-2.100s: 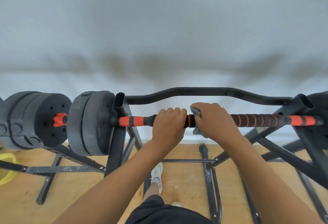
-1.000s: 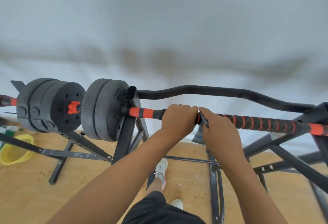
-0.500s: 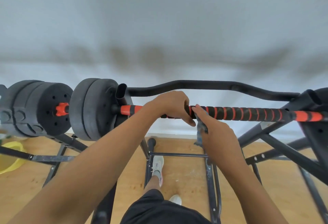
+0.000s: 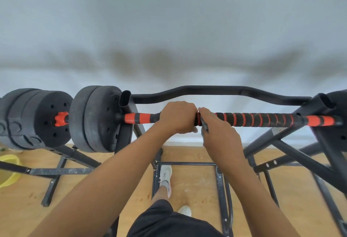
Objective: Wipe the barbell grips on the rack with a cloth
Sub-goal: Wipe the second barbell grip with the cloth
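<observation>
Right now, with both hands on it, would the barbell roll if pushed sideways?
Probably little: the barbell lies across the rack uprights, and the left hand grips it. The round plates hang off the floor, so it could turn in place. It is likely heavy. The right hand holds the cloth against it.

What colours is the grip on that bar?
The bar's grip is black with orange-red rings; the head view shows it best.

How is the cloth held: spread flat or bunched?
Bunched: the right hand pinches the cloth against the barbell grip, only a crumpled edge showing.
</observation>
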{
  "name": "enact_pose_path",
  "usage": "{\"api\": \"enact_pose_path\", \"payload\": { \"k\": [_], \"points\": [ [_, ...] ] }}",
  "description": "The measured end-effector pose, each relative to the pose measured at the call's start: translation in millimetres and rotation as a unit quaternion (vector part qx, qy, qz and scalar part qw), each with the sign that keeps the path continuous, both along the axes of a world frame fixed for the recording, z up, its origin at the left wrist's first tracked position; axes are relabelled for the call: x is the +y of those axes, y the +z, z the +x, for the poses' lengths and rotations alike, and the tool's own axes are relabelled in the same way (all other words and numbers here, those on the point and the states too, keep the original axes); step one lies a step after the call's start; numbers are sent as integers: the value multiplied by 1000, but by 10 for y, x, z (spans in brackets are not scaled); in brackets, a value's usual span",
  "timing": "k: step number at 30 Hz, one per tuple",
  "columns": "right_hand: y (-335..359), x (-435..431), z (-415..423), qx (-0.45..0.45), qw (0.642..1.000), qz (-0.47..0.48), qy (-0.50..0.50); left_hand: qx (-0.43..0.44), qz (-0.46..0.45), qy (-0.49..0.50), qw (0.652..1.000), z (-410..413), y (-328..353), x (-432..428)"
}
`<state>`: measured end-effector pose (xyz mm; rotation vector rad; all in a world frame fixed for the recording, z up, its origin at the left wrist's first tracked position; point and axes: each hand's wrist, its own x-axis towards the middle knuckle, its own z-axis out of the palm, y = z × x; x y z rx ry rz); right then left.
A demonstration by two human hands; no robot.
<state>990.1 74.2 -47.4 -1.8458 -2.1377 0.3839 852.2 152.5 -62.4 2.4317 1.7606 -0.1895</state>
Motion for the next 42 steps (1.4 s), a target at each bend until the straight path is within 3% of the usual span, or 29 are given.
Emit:
{"api": "enact_pose_path", "payload": {
  "k": [2,4,6,7,10,13,15,19,25,28,32,38,42],
  "points": [
    [-18,-44,13,-7,1000,1,-2,-62,-183,4,981,-51,123,167],
    [-28,-120,52,-17,1000,-5,-4,-133,-348,10,928,-112,237,312],
    [-65,-212,116,8,1000,-16,5,-178,-419,6,890,-150,308,380],
    [-93,-249,151,43,999,-25,18,-195,-416,-3,888,-165,304,386],
    [-160,-322,291,118,991,-65,19,-222,-314,-35,923,-204,266,285],
    [-37,-373,401,172,984,-52,-15,-198,-140,-23,970,-287,199,66],
    [59,-382,458,205,978,-22,-38,-188,-54,-20,980,-339,168,-88],
    [112,-302,540,195,979,-13,-58,-285,-22,39,957,-366,188,-262],
    [250,-42,648,194,974,-63,-104,-302,51,96,947,-266,164,-384],
    [360,-28,675,140,987,7,-76,-357,105,99,923,-318,173,-430],
    [436,131,665,117,992,47,-21,-404,108,84,905,-346,220,-463],
    [350,538,481,32,998,14,59,-305,122,38,944,-83,108,-510],
    [220,520,324,-51,998,0,42,-167,167,-22,971,60,-128,-534]
  ]
}}
